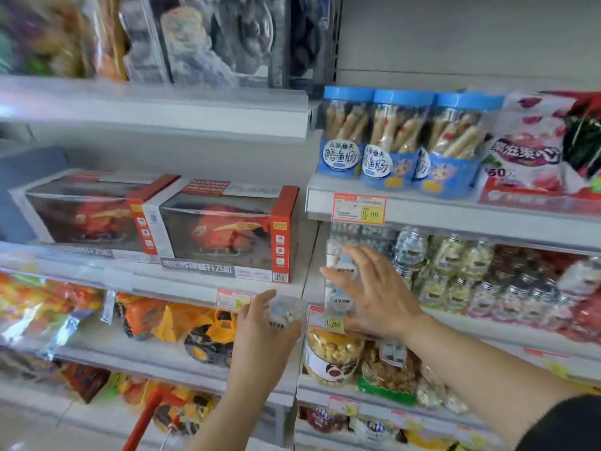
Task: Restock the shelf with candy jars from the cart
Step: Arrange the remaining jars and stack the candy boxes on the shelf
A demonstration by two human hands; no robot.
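Note:
My left hand (260, 336) grips a small clear candy jar (286, 309) in front of the shelf edge, just left of the upright between two shelf bays. My right hand (374, 294) reaches onto the middle right shelf (487, 323), its fingers spread against two stacked clear candy jars (338, 271) with pale blue labels at the shelf's left end. More small jars (455, 271) fill that shelf to the right. The red handle of the cart (143, 421) shows at the bottom.
Three blue-lidded tubs (400, 138) and snack bags (536, 144) stand on the shelf above. Two boxed red toy vehicles (224, 232) sit in the left bay. Below are bagged toys (195, 327) and jars of snacks (335, 353). Price tags (357, 208) line the shelf edges.

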